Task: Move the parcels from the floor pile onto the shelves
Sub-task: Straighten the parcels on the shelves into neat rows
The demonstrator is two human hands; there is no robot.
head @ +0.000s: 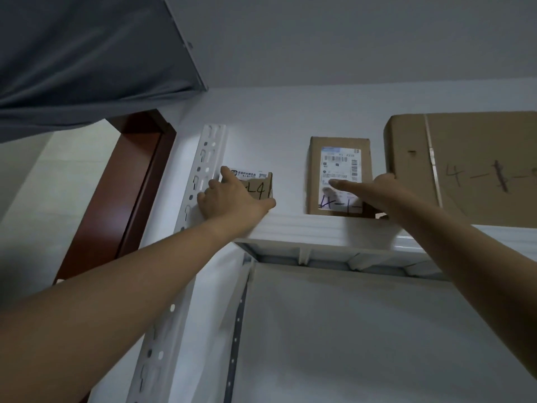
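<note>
l hand (232, 199) grips small parcel (258, 189) at left end of shelf (319, 228) by upright (203, 158), prob squaring it; r hand (374, 190), fingers flat, steadies mid parcel (340, 146).

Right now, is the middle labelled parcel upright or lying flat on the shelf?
Upright: the middle parcel stands on its bottom edge on the shelf, label facing out, right hand flat against it.
</note>
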